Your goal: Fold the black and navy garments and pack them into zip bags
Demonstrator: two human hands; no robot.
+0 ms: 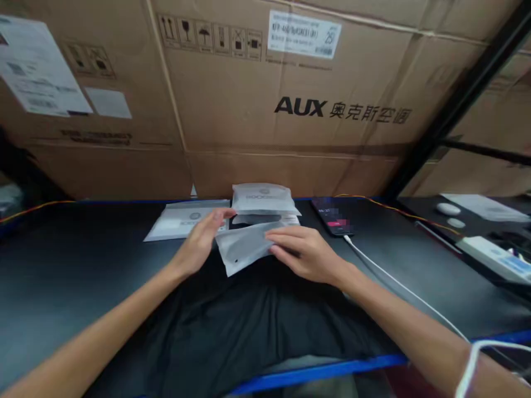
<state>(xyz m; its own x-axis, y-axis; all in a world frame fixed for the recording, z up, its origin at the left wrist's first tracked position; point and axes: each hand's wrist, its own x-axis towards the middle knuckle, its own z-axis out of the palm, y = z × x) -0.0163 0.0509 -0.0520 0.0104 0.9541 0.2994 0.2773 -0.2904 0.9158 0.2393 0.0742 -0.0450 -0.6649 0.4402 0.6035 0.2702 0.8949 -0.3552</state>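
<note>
My right hand (306, 253) pinches the right end of a frosted white plastic pouch (240, 250), which is tilted, its lower left corner showing a small dark hole. My left hand (203, 239) is open, fingers stretched toward the pouch's upper left side, with nothing visible in it. Just behind, a stack of similar printed pouches (263, 198) lies on the dark table. A flatter white pouch (174, 221) rests behind my left hand, partly covered by it. Black fabric (257, 320) spreads across the table below both hands.
Large AUX cardboard boxes (232, 110) stand along the table's back edge. A phone (332, 215) with a white cable (398, 279) lies right of the pouches. Farther right are a black metal post (435, 127) and a white power strip (495, 257).
</note>
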